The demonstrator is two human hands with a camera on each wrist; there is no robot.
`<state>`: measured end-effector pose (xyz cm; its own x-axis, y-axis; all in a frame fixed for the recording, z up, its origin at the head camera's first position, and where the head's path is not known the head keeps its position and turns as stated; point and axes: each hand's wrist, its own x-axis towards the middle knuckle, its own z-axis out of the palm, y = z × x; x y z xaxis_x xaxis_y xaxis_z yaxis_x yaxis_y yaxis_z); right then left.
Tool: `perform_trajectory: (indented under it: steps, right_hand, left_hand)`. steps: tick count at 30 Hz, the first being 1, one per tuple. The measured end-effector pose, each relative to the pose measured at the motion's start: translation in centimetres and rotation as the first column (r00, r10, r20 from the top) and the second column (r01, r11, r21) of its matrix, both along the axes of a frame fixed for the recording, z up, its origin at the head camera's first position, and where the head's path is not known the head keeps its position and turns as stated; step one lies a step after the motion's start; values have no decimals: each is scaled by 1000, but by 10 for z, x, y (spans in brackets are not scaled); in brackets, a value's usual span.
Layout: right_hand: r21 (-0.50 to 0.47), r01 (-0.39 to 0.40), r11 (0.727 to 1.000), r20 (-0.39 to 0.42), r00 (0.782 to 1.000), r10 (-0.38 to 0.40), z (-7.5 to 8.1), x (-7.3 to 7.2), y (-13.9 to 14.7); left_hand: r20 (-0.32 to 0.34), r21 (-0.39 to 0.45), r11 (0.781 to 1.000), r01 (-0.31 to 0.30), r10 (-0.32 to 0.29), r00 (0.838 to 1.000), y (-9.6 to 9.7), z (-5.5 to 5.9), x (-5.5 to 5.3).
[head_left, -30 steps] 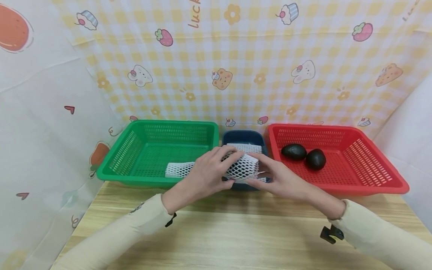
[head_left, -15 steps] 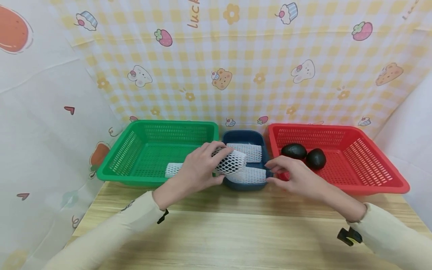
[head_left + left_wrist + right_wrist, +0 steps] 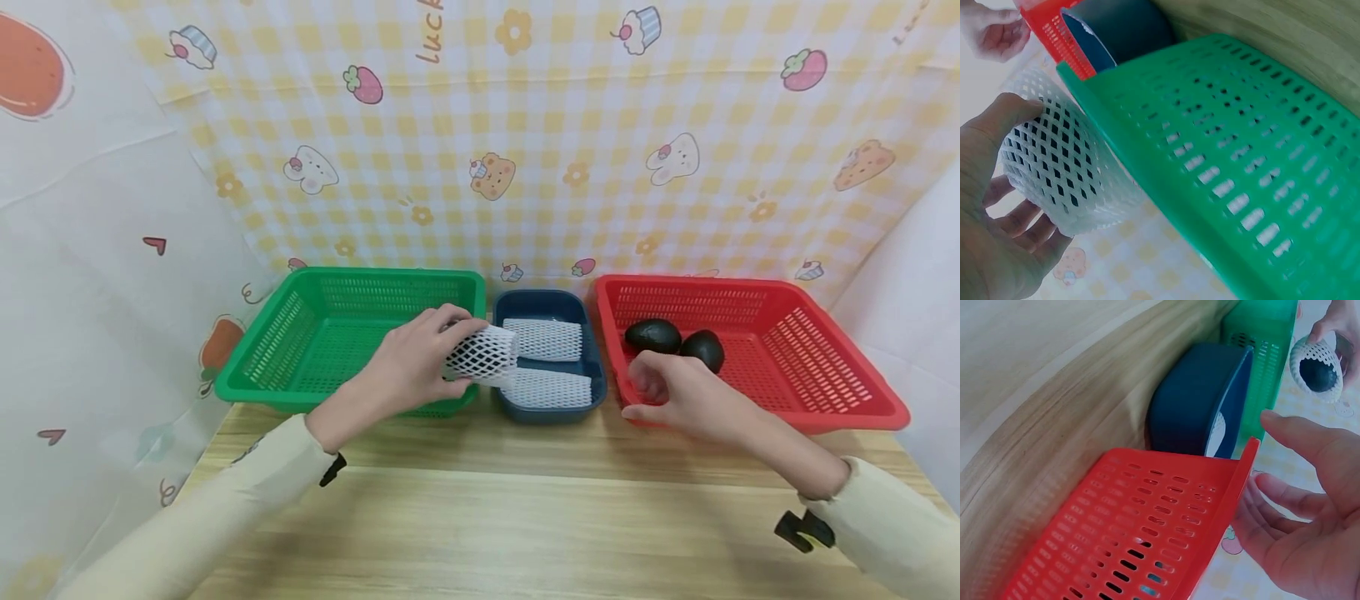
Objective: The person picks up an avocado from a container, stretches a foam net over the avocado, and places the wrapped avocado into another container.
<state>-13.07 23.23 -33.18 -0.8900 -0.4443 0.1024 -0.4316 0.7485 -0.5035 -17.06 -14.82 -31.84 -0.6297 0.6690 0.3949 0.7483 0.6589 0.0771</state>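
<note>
My left hand (image 3: 401, 358) grips a dark avocado in a white foam net sleeve (image 3: 483, 354), above the right front edge of the green basket (image 3: 322, 346). Thumb and fingers wrap round the sleeve in the left wrist view. In the right wrist view the avocado's dark end (image 3: 1318, 375) shows inside the sleeve's open mouth. My right hand (image 3: 686, 396) is over the front left edge of the red basket (image 3: 780, 371), with loosely bent fingers and nothing held. Two bare avocados, one on the left (image 3: 652, 337) and one beside it (image 3: 702, 351), lie in that basket.
Between the baskets stands a dark blue bin (image 3: 555, 415). Two flat foam net sleeves lie in it, one at the back (image 3: 542, 339) and one in front (image 3: 551, 389). All stand on a wooden table (image 3: 517, 517) before a patterned cloth (image 3: 555, 117).
Both hands were together over the blue bin at the sleeve. My right hand has let go and moved right; my left has carried the sleeved avocado left, now covering a white sleeve in the green basket.
</note>
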Motion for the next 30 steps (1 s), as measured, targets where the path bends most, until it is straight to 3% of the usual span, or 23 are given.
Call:
perform_trajectory:
  steps: [9, 16, 30]
  right_hand:
    - [65, -13, 998, 88, 996, 7, 4, 0, 4]
    - [111, -49, 993, 79, 996, 41, 5, -2, 5]
    - [141, -89, 986, 74, 994, 80, 6, -1, 3]
  left_hand:
    - [87, 7, 999, -52, 51, 995, -22, 7, -7]
    - [133, -6, 996, -93, 93, 987, -39, 11, -14]
    - [124, -54, 991, -119, 125, 984, -62, 17, -21]
